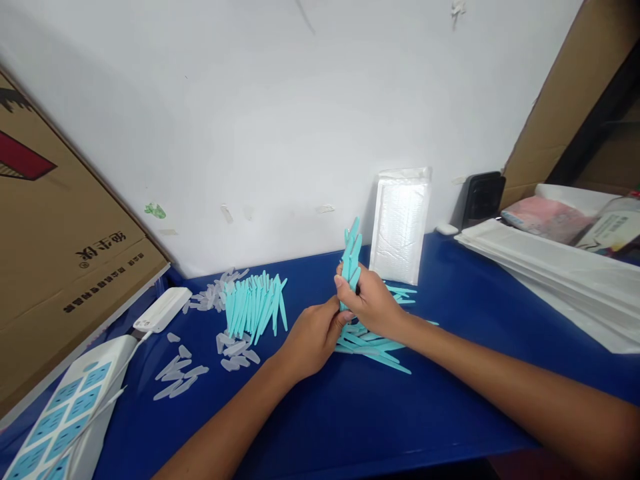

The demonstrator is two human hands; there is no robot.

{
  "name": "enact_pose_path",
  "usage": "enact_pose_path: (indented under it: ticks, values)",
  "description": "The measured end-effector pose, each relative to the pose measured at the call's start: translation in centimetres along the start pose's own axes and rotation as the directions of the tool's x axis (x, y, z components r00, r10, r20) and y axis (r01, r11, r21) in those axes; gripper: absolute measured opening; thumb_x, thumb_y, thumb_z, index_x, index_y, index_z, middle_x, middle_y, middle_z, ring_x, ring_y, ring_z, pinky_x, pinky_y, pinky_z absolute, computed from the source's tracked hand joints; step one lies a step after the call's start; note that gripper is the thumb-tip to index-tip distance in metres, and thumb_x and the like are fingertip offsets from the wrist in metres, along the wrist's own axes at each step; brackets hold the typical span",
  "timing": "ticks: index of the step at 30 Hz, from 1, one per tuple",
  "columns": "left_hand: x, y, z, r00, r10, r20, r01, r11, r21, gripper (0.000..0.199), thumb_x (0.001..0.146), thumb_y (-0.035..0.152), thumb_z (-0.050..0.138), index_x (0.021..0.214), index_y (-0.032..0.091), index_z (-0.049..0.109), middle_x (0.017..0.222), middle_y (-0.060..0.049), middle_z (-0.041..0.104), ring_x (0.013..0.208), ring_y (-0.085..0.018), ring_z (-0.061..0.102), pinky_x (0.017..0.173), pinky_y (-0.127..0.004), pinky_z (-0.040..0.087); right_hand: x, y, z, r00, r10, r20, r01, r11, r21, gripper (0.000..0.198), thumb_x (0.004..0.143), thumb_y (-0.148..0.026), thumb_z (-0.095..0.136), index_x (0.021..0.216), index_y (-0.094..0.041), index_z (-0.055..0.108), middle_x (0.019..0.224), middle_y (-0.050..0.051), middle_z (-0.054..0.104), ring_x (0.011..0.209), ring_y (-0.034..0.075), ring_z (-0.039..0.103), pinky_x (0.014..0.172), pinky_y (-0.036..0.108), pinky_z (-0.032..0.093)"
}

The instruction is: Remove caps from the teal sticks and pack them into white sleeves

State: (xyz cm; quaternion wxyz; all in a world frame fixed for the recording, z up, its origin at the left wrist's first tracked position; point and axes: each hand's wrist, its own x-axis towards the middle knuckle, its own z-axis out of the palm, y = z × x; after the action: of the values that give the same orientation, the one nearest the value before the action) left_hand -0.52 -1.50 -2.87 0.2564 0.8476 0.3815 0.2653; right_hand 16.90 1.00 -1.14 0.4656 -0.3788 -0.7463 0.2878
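Observation:
A bundle of turquoise eyebrow razors (352, 252) stands upright between my hands above the table. My right hand (374, 303) is closed around the middle of the bundle, thumb across its front. My left hand (314, 335) pinches at its lower end, where the fingers partly hide the handles. Loose turquoise razors (373, 347) lie crossed beneath and behind my hands. Left of them, a row of turquoise razors (254, 305) lies side by side. Translucent blade caps (177, 379) are scattered in small piles around that row.
A silvery bubble mailer (401, 227) leans on the wall behind my right hand. White mailers (555, 267) are stacked at right, near a dark stand (483, 199). At left are a power strip (70, 413), a white power bank (163, 309) with its cable, and a cardboard box (65, 253).

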Motion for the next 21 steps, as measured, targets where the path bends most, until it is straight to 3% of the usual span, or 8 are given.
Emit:
enact_pose_path:
  ticks: [8,13,16,18,20,21]
  values:
    - [-0.1,0.4,0.0,1.0,-0.007,-0.014,0.007,0.999,-0.031,0.03,0.109,0.042,0.039,0.093,0.021,0.053,0.074,-0.001,0.063,0.063,-0.016,0.055,0.063,-0.029,0.035,-0.4,-0.8,0.0,0.986,0.082,0.143,-0.103,0.984,0.143,0.05,0.106,-0.056,0.038,0.072,-0.022,0.049,0.064,-0.002,0.049,0.06,0.015,0.05,0.06,0.028,0.041]
    - [0.3,1.0,-0.3,0.984,-0.145,-0.108,0.1,0.933,-0.345,0.034,0.104,0.052,0.048,0.095,0.02,0.056,0.067,0.004,0.053,0.058,-0.012,0.046,0.058,-0.026,0.033,0.5,-1.3,-1.7,0.998,0.058,0.031,-0.06,0.995,0.078,0.052,0.106,-0.059,0.038,0.071,-0.022,0.046,0.064,-0.003,0.048,0.061,0.014,0.048,0.059,0.027,0.038]
    - [0.8,1.0,-1.1,0.926,-0.362,-0.109,0.206,0.724,-0.658,0.037,0.098,0.056,0.058,0.092,0.02,0.057,0.06,0.007,0.044,0.048,-0.008,0.03,0.047,-0.022,0.023,1.3,-1.4,-4.1,0.983,0.076,0.168,-0.093,0.991,0.098,0.054,0.107,-0.06,0.036,0.075,-0.02,0.055,0.064,-0.001,0.056,0.063,0.015,0.055,0.064,0.028,0.043]
    - [1.1,0.7,-1.8,0.87,-0.494,-0.004,0.262,0.468,-0.844,0.035,0.094,0.054,0.063,0.091,0.019,0.057,0.058,0.008,0.04,0.045,-0.007,0.018,0.043,-0.022,0.016,1.3,-0.7,-5.6,0.957,0.119,0.265,-0.158,0.979,0.132,0.053,0.106,-0.063,0.037,0.077,-0.021,0.055,0.057,-0.003,0.051,0.053,0.014,0.05,0.058,0.028,0.041]
    - [1.3,0.3,-2.3,0.816,-0.57,0.092,0.261,0.223,-0.939,0.029,0.09,0.047,0.066,0.089,0.019,0.056,0.058,0.008,0.038,0.045,-0.007,0.016,0.04,-0.021,0.013,1.1,0.5,-6.8,0.961,0.168,0.219,-0.195,0.975,0.109,0.05,0.103,-0.066,0.041,0.083,-0.022,0.055,0.054,-0.007,0.04,0.047,0.012,0.039,0.051,0.027,0.032]
    - [1.4,0.1,-2.5,0.797,-0.594,0.114,0.247,0.149,-0.957,0.026,0.087,0.042,0.067,0.087,0.019,0.055,0.058,0.008,0.038,0.045,-0.007,0.017,0.039,-0.021,0.013,0.9,1.2,-7.3,0.969,0.182,0.168,-0.193,0.98,0.051,0.05,0.103,-0.066,0.042,0.085,-0.022,0.057,0.056,-0.006,0.04,0.05,0.013,0.039,0.052,0.027,0.032]
